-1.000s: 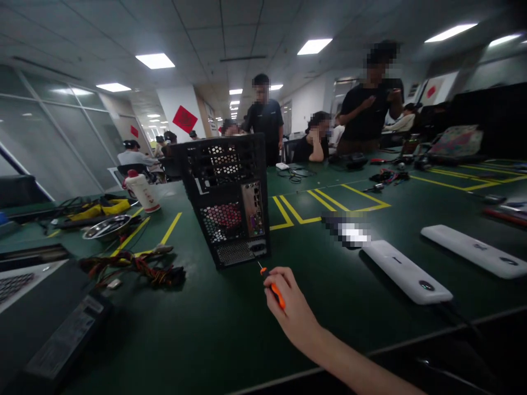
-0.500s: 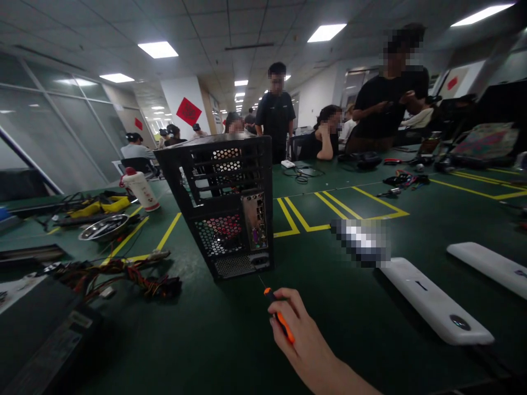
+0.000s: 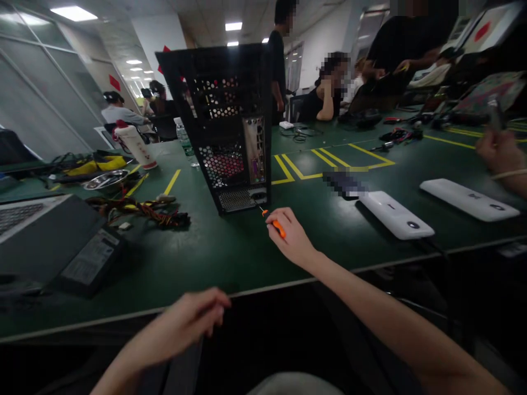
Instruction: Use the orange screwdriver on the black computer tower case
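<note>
My right hand (image 3: 293, 237) is closed around the handle of an orange and black screwdriver (image 3: 280, 228). The screwdriver's thin shaft points at the lower rear of a black computer case (image 3: 236, 129), just below the power socket; whether the tip touches is too small to tell. The case stands upright on the green table, its perforated back and metal port panel facing me. My left hand (image 3: 197, 315) hovers at the table's front edge, holding nothing, fingers loosely bent and slightly apart.
A power supply unit (image 3: 61, 241) with bundled cables (image 3: 152, 213) lies at left, behind it a metal bowl (image 3: 106, 180) and a white bottle (image 3: 135, 145). White power banks (image 3: 395, 214) lie at right. Another person's hand (image 3: 502, 153) holds something at the right edge. People sit and stand beyond.
My view has tilted downward, so the table's front edge and my left hand now show. My right hand still holds the screwdriver by the case. Another person's hand has appeared at right.
</note>
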Demonstrator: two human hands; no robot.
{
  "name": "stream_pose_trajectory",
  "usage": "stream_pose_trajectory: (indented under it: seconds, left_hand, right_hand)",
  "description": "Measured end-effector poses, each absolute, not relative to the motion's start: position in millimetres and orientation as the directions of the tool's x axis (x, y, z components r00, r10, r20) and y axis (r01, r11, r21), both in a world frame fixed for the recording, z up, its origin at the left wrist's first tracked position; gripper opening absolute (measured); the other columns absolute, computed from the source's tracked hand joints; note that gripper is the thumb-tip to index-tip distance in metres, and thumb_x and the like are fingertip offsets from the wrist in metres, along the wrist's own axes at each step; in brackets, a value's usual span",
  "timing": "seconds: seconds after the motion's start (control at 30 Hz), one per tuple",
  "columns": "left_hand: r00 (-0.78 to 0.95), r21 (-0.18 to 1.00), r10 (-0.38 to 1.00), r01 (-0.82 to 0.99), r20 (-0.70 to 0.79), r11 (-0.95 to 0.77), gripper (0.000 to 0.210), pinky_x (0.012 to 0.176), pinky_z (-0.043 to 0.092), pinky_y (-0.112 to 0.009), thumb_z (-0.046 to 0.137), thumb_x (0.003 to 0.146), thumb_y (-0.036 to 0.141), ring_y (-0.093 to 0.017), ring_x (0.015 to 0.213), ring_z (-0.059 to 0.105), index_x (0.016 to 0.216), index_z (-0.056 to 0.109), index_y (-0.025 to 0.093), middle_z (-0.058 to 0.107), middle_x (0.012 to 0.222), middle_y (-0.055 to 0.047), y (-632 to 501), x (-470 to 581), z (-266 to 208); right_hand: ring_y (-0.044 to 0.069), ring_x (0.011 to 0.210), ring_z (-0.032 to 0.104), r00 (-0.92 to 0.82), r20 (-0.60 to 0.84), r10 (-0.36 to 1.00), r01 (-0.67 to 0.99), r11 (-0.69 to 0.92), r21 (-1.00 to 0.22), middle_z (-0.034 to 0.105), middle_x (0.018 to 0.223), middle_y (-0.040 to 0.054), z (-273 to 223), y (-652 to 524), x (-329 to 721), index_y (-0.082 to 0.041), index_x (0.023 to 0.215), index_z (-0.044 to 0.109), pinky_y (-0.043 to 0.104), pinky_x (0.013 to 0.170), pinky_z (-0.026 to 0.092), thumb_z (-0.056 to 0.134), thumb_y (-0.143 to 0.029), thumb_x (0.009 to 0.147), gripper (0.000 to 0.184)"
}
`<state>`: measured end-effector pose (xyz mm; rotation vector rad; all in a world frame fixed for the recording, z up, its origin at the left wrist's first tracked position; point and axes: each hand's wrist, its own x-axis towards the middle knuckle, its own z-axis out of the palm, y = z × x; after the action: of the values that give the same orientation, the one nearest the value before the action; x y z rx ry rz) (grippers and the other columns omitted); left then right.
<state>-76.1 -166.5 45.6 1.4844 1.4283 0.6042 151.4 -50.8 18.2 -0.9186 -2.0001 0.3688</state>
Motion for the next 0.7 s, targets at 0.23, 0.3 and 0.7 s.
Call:
stream_pose_trajectory:
  seconds: [0.23, 0.3, 0.7]
  left_hand:
    - [-0.005, 0.957, 0.999, 0.288, 0.043, -0.040, 0.027, 0.046, 0.039, -0.019, 0.049, 0.072, 0.030, -0.010, 0.060, 0.055, 0.093, 0.054, 0.014, 0.059, 0.090, -0.009, -69.4, -37.8, 22.7]
    - [-0.058, 0.976, 0.998, 0.212, -0.036, 0.047, 0.025, 0.043, 0.037, -0.018, 0.047, 0.073, 0.029, -0.009, 0.055, 0.054, 0.091, 0.054, 0.012, 0.059, 0.093, -0.011, -44.1, -23.8, 18.0]
    - [0.131, 0.846, 0.980, -0.496, -0.149, 0.195, 0.028, 0.029, 0.017, -0.014, 0.036, 0.080, 0.026, -0.002, 0.038, 0.032, 0.092, 0.056, 0.009, 0.058, 0.100, -0.014, -0.7, -19.8, 5.3]
  right_hand:
    - [0.014, 0.085, 0.048, -0.297, 0.730, 0.616, 0.545, 0.737, -0.400, 0.044, 0.092, 0.0049, 10.3, -63.0, 140.7, -0.018, 0.086, 0.047, 0.027, 0.077, 0.040, 0.039, -0.017, 0.078, 0.011]
    - [0.013, 0.082, 0.048, -0.299, 0.741, 0.601, 0.574, 0.734, -0.363, 0.044, 0.089, 0.0045, 12.1, -65.6, 138.4, -0.018, 0.085, 0.047, 0.026, 0.074, 0.041, 0.038, -0.017, 0.079, 0.011]
    - [0.013, 0.078, 0.050, -0.211, 0.696, 0.686, 0.577, 0.663, -0.478, 0.045, 0.089, 0.0044, 12.3, -62.7, 140.5, -0.018, 0.088, 0.047, 0.027, 0.070, 0.042, 0.035, -0.020, 0.081, 0.014]
